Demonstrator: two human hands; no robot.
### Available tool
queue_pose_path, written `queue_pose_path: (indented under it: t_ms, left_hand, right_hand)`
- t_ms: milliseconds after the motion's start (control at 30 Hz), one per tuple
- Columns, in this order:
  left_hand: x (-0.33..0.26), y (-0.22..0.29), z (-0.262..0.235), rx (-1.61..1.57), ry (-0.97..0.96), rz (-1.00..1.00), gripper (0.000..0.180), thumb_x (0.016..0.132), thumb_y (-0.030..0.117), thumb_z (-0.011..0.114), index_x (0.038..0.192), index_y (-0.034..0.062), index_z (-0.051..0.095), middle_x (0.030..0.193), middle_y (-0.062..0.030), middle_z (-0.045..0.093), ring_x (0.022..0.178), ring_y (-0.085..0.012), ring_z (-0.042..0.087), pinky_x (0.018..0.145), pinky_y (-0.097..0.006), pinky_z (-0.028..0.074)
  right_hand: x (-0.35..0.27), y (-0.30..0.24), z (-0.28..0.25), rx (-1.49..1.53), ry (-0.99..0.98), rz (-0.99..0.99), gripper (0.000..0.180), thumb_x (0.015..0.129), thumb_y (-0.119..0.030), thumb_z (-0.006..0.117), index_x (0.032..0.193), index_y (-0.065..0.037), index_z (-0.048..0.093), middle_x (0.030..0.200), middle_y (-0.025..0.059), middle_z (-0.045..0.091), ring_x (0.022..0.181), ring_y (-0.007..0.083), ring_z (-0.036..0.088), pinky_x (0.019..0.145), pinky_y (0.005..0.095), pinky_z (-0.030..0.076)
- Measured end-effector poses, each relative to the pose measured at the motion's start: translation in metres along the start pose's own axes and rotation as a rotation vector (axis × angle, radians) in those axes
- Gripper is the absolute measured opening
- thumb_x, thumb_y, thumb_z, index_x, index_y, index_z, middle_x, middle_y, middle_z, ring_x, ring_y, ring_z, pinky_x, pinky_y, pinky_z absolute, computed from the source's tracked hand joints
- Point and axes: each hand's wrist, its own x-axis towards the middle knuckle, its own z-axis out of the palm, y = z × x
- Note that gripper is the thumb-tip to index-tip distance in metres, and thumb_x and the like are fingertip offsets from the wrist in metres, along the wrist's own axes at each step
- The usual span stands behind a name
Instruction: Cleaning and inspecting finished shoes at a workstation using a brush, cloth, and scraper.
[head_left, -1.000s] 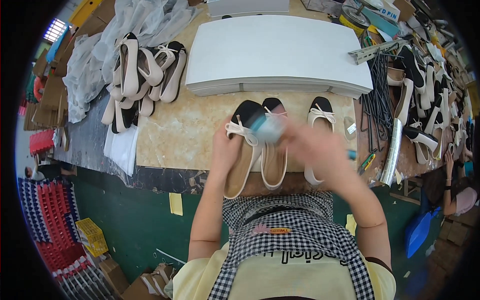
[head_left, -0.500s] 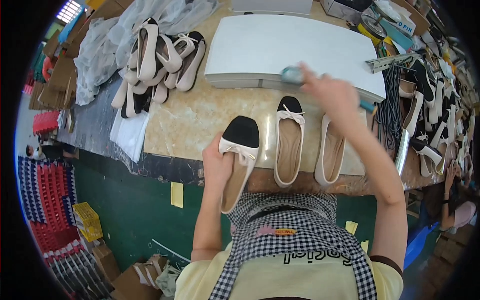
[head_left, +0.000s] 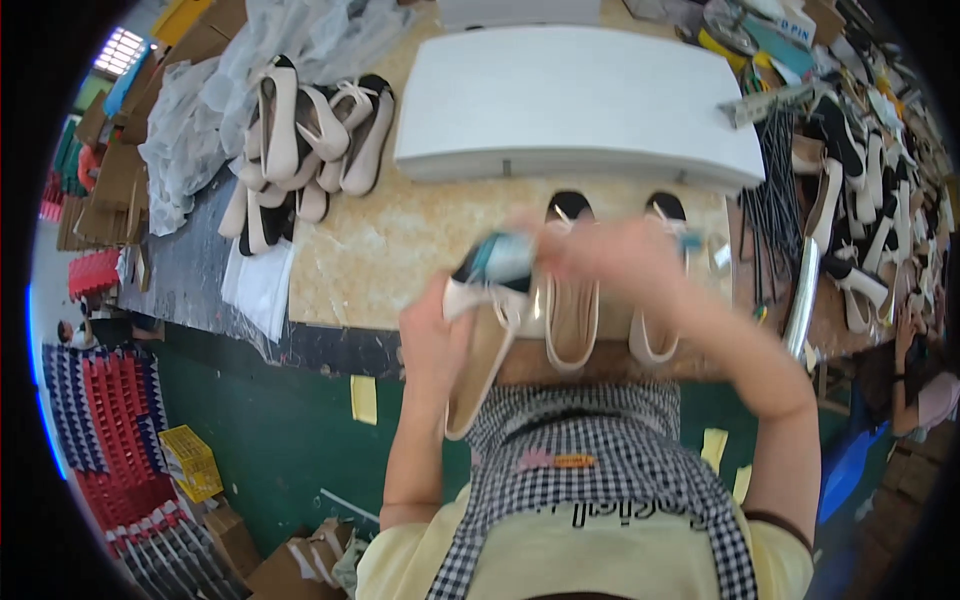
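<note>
A cream ballet flat point(head_left: 479, 368) with a black toe and a small bow is in my left hand point(head_left: 430, 335), which grips it by the side, toe pointing away from me. My right hand point(head_left: 620, 255), smeared by motion, holds a long teal tool point(head_left: 503, 260) whose pale, wide end lies over the black toe. It looks like a brush, but the blur hides its exact kind. Two matching flats, a middle one point(head_left: 572, 330) and a right one point(head_left: 652, 342), stand on the table edge, partly covered by my right hand and forearm.
A large white box lid or board stack point(head_left: 580, 95) lies at the back of the table point(head_left: 350, 265). More flats are piled at left point(head_left: 300, 150) beside crumpled translucent wrapping point(head_left: 190, 130). At right lie dark rods point(head_left: 778, 200) and more shoes point(head_left: 835, 200). Another person point(head_left: 930, 395) sits far right.
My right hand has swung left and nearer from over the white box, bringing the teal tool onto the held shoe's toe. The left hand keeps the shoe in nearly the same place.
</note>
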Motion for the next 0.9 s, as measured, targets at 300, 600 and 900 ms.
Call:
queue_pose_path:
  t_ms: [300,600,900]
  left_hand:
    - [0.004,0.003,0.037,-0.133,-0.095,0.060,0.028,0.079,0.000,0.057,0.106,0.0003,0.064,0.083,-0.0187,0.069,0.082,-0.0187,0.069,0.074,-0.033,0.051]
    - [0.069,-0.063,0.092,-0.244,-0.027,-0.083,0.037,0.089,0.010,0.057,0.124,-0.0014,0.055,0.112,-0.0205,0.065,0.100,-0.0298,0.063,0.090,-0.036,0.046]
    - [0.025,-0.051,0.058,-0.184,-0.272,-0.236,0.076,0.086,0.009,0.067,0.150,-0.0013,0.029,0.128,-0.0178,0.055,0.094,-0.0219,0.062,0.081,-0.031,0.051]
  right_hand:
    - [-0.029,0.003,0.000,-0.013,0.041,0.164,0.059,0.083,-0.042,0.068,0.138,-0.030,0.053,0.076,0.0016,0.069,0.058,0.0201,0.066,0.045,0.0334,0.046]
    - [-0.166,0.088,-0.011,0.213,0.122,1.076,0.048,0.091,-0.038,0.063,0.135,-0.021,0.056,0.071,0.0226,0.062,0.067,0.0404,0.063,0.059,0.0452,0.047]
    - [-0.240,0.075,0.044,-0.113,0.151,1.085,0.062,0.085,0.001,0.051,0.145,-0.017,0.045,0.108,0.0186,0.060,0.096,0.0373,0.058,0.081,0.0433,0.048]
